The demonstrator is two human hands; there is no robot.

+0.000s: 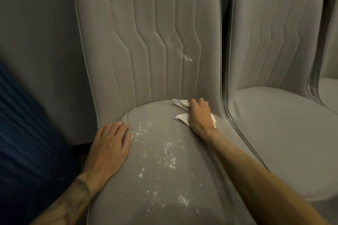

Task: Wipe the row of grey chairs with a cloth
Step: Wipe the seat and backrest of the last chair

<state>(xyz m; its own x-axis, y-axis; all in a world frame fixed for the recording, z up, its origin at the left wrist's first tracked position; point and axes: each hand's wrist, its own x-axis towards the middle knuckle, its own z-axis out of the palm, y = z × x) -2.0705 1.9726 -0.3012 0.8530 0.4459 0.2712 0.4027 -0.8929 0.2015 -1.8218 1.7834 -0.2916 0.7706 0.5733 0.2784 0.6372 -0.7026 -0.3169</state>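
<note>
Grey chair (146, 33): backrest stitched in vertical lines that kink into angular zigzags, marked by whitish scuffs (186, 57); seat scattered with white specks (164, 151). The cloth (182, 118) is white, and the neighbouring chair (274, 42) is the same grey with matching stitching. At left, dark blue fabric (23, 124) shows fine parallel ribs.

Dim, soft & slightly blurry pic, wide-angle bending at edges, dark left.

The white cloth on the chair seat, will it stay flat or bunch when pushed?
Likely floppy: the white cloth lies crumpled under the right hand, corners poking out. Probably light, so it may bunch rather than slide flat.
</note>
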